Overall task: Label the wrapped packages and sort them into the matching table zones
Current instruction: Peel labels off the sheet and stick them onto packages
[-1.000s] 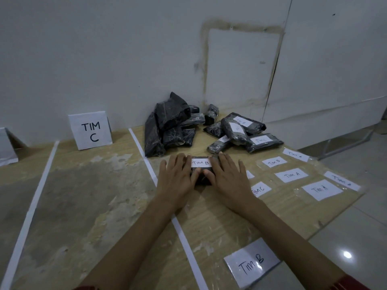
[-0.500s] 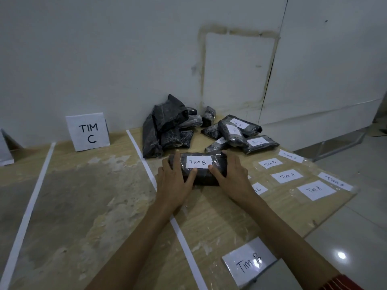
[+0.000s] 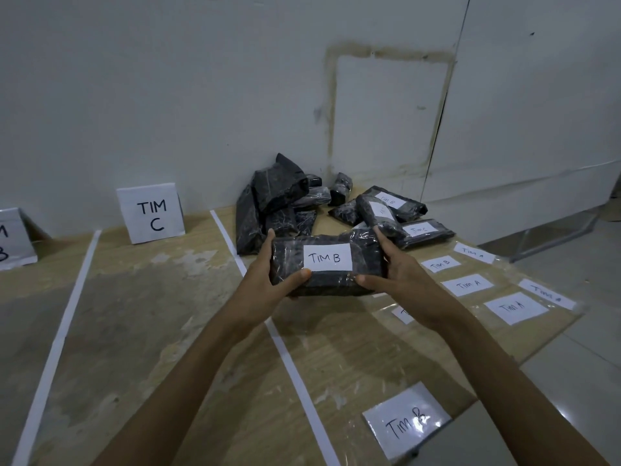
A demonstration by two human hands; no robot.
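Note:
A black wrapped package (image 3: 366,257) with a white label reading TIM B is lifted above the wooden table (image 3: 141,317). My left hand (image 3: 268,280) grips its left end, thumb on the front face. My right hand (image 3: 396,274) grips its right end the same way. Behind it, against the wall, lies a pile of black wrapped packages (image 3: 279,206); three at the right (image 3: 396,210) carry labels. A standing card reading TIM C (image 3: 151,213) marks the middle zone. Another zone card (image 3: 13,240) stands at the far left, half cut off.
White tape strips (image 3: 292,368) (image 3: 57,341) divide the table into zones. Loose paper labels reading TIM A, TIM B and TIM C (image 3: 467,284) lie on the right part. One larger TIM B label (image 3: 406,422) sits at the near edge. Tiled floor is beyond the table's right edge.
Both hands went from pressing the label flat on the package to gripping its ends. The package has come up off the table and tilted its label toward me.

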